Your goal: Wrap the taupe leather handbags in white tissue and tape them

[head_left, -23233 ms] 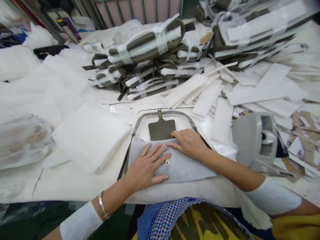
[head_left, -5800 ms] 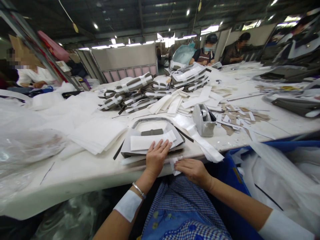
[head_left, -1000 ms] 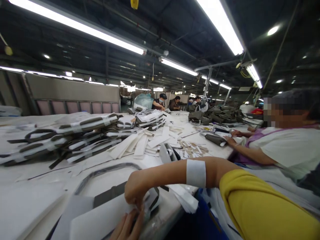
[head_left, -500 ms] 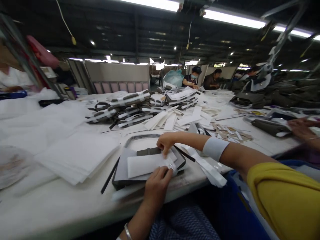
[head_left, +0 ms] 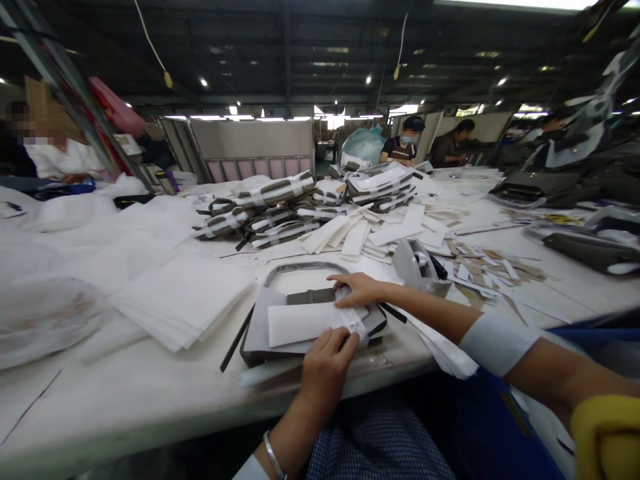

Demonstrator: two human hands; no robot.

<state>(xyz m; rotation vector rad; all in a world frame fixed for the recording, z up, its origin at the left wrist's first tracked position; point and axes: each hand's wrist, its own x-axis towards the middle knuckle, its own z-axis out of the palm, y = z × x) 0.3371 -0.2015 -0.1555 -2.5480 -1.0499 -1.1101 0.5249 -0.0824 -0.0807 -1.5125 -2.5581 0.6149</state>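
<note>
A dark handbag (head_left: 253,353) lies flat near the table's front edge, its long handle (head_left: 295,267) looped away from me. Pale grey sheeting covers much of its face, and a white foam strip (head_left: 300,325) rests across that. Clear plastic (head_left: 356,323), perhaps tape, crosses the strip's right end. My left hand (head_left: 327,367) has its fingers bent and pressed together at the plastic's lower edge; its fingertips are partly hidden. Over the strip's upper right end, my right hand (head_left: 357,290) touches down with its fingers apart.
A grey tape dispenser (head_left: 417,267) stands right of the bag. Wrapped bags (head_left: 280,207) are piled behind it, beside loose white strips (head_left: 357,237). White foam sheets (head_left: 185,300) are stacked at left. A blue bin (head_left: 500,413) sits below the table at right. Co-workers sit beyond.
My right hand has gone from a closed pinch to spread fingers over the strip. My left hand stays at the plastic. The whole view has shifted, so things sit further right.
</note>
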